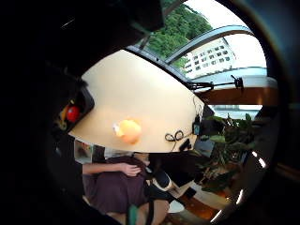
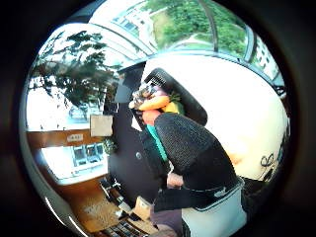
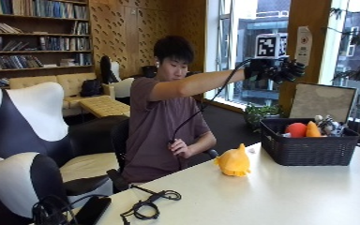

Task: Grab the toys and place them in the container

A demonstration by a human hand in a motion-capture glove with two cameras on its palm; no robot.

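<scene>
Gloved right hand (image 3: 279, 70): raised on an outstretched arm, high above the black basket (image 3: 304, 150) and touching nothing; fingers spread, nothing in them.

Black basket — woven, rectangular, standing on the pale table (image 3: 280, 197) towards its far end, close to the edge on the person's side. Inside it, showing above the rim: a red ball (image 3: 296, 130), an orange cone-shaped toy (image 3: 313, 130) and a small grey toy (image 3: 327, 125) beside them. The thumb-side palm view looks down on the same basket (image 2: 190, 101) with an orange piece (image 2: 154, 102) and other small toys heaped inside; details of these cannot be made out.

Orange plush toy (image 3: 234, 162): rounded, with a pointed top, sitting upright on the table near the edge by the person, just beside the basket but apart from it. The little-finger-side palm view shows it (image 1: 127, 131) alone on the table (image 1: 136, 89) near that same edge, with the basket corner (image 1: 77, 110) and the red ball (image 1: 72, 113) off to one side.

Person's bare left hand (image 3: 179, 148): held at the torso below the table edge, with a black cable running through it.

Other items — a coiled black cable (image 3: 147, 205) and a dark flat device (image 3: 93, 209) lying at the table's near corner.
</scene>
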